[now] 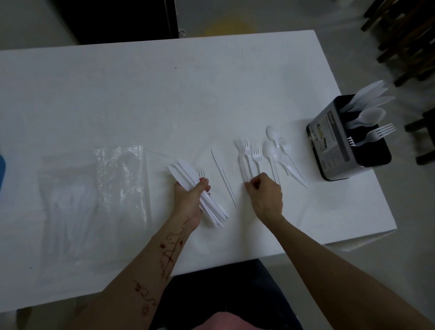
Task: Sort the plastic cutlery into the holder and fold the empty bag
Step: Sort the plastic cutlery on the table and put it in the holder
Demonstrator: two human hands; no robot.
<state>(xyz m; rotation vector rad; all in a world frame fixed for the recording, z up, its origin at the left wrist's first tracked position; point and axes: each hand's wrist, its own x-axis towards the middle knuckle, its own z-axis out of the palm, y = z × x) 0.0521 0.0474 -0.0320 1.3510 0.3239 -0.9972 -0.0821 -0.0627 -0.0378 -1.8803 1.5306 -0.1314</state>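
Left hand (192, 202) grips a bundle of white plastic knives (200, 192), fingers curled round the handles, blades pointing away. Right hand (265, 196) pinches the handle ends of the forks (248, 159) lying on the white table (152, 96). One loose knife (224, 177) lies between the hands; spoons (270, 151) just right of the forks. Holder (340, 143) at the table's right edge — already stocked with cutlery. Clear bag (93, 202) lies flat at left — contents hard to make out.

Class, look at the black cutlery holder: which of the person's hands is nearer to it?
Right. The right hand pinches forks just left of the holder; the left hand grips knives farther left.
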